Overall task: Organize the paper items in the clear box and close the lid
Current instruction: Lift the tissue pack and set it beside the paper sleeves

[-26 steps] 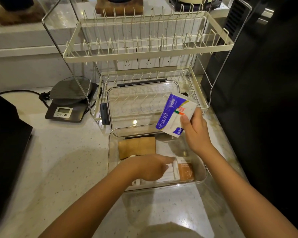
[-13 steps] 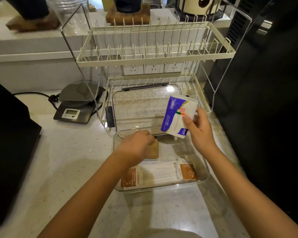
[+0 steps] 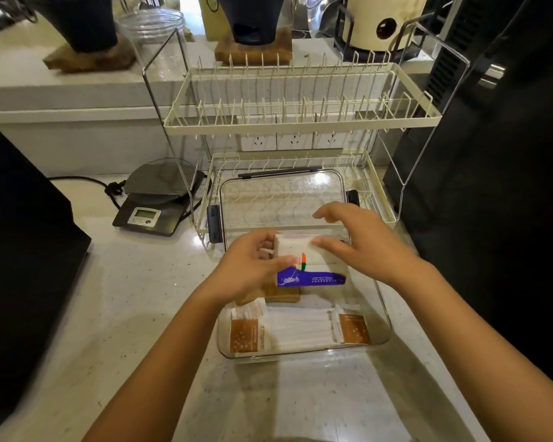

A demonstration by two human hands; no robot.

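Both hands are now on the tissue pack [image 3: 307,266]: the left hand [image 3: 253,266] has come up off the brown napkins [image 3: 281,295] to pinch its end, the right hand [image 3: 358,247] gripping the other. It's hovering over the clear box [image 3: 384,317], lowered from a moment ago, so placement looks close, the lid [image 3: 284,199] still waiting on the rack [image 3: 304,122].

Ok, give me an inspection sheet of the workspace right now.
Surface: speckled pale stone counter.
Job's things: clear plastic box open, holding brown-and-white paper packs; blue-and-white tissue pack held over it; clear lid off, resting in the cream wire dish rack.
Clutter: grey digital scale.
Grippers: left hand and right hand both on the tissue pack.
Cables: black cord by the scale.
Surroundings: wall sockets.
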